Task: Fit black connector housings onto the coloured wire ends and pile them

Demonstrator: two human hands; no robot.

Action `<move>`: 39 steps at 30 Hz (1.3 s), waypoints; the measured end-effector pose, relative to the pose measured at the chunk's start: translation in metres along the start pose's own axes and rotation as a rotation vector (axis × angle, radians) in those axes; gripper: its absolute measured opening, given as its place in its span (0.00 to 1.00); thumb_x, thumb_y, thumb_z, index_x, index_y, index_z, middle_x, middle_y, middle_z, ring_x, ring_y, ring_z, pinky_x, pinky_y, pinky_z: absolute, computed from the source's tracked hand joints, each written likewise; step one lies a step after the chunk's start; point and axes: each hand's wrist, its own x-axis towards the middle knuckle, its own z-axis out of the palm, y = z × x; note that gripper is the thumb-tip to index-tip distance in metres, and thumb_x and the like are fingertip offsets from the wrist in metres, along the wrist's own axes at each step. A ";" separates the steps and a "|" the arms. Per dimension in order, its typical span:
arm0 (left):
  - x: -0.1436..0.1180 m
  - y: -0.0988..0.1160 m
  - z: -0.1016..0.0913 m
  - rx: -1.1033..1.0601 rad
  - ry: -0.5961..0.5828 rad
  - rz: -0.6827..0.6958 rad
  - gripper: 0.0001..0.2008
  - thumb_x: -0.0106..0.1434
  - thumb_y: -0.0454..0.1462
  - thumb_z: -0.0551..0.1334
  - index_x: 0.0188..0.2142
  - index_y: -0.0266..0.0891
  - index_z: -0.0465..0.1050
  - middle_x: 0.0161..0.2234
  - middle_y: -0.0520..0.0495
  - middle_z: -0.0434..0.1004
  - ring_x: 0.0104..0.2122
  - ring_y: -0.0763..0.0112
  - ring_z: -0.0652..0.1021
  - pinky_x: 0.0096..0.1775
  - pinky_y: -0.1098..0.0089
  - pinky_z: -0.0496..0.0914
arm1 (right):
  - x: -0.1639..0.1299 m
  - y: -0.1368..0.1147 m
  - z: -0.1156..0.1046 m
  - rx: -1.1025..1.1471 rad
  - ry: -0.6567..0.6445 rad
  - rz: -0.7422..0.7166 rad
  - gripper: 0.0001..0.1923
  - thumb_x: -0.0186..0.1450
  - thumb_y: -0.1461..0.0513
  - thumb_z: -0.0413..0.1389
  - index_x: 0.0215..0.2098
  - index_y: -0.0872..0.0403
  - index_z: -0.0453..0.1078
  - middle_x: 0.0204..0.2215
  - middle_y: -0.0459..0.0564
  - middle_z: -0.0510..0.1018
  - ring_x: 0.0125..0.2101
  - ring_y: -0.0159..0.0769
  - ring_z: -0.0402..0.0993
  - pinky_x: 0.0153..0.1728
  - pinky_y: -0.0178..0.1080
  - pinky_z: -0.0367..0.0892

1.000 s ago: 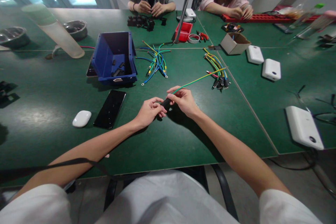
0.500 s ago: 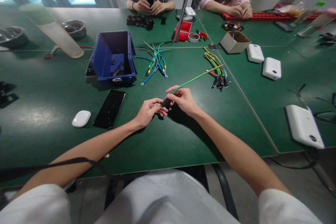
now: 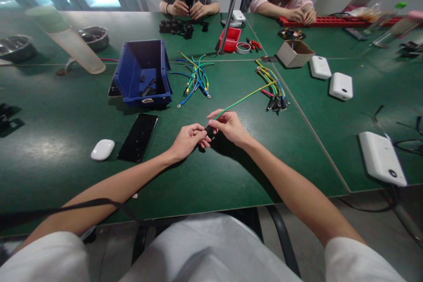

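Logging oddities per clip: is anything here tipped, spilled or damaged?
The blue bin is tipped, its opening facing the camera with small black parts inside. Otherwise nothing stands out: the left hand and right hand hold a black piece on a green-yellow wire.

— What are my hands doing?
— My left hand (image 3: 187, 140) and right hand (image 3: 228, 125) pinch a small black sleeve (image 3: 209, 131) on a green-yellow wire (image 3: 246, 98) above the green worktop (image 3: 211, 176).

Black piece (image 3: 209, 131) mostly hidden between left hand (image 3: 189, 139) and right hand (image 3: 230, 126). Wire (image 3: 246, 97) end covered by right fingers. Parts in bin (image 3: 142, 72) too small to tell.
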 end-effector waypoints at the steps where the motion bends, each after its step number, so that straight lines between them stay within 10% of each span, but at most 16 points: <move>1: 0.000 0.000 0.000 0.003 0.000 0.002 0.16 0.58 0.46 0.67 0.32 0.34 0.68 0.27 0.43 0.80 0.23 0.69 0.79 0.27 0.71 0.72 | 0.000 0.000 0.001 0.000 -0.002 0.004 0.16 0.55 0.54 0.65 0.36 0.55 0.73 0.23 0.44 0.76 0.20 0.26 0.68 0.22 0.32 0.66; 24: -0.001 -0.002 -0.002 0.075 0.072 0.031 0.15 0.57 0.44 0.65 0.28 0.36 0.65 0.23 0.47 0.78 0.18 0.73 0.76 0.23 0.73 0.70 | -0.004 0.002 0.010 -0.012 0.055 0.024 0.19 0.54 0.54 0.66 0.38 0.57 0.73 0.18 0.41 0.73 0.17 0.26 0.67 0.20 0.31 0.63; 39: -0.003 -0.004 -0.016 1.297 0.255 0.928 0.08 0.59 0.32 0.59 0.23 0.38 0.67 0.18 0.52 0.70 0.19 0.75 0.71 0.26 0.73 0.62 | -0.013 0.004 0.028 0.034 0.158 0.129 0.21 0.51 0.55 0.67 0.39 0.56 0.70 0.23 0.43 0.75 0.22 0.28 0.71 0.24 0.33 0.68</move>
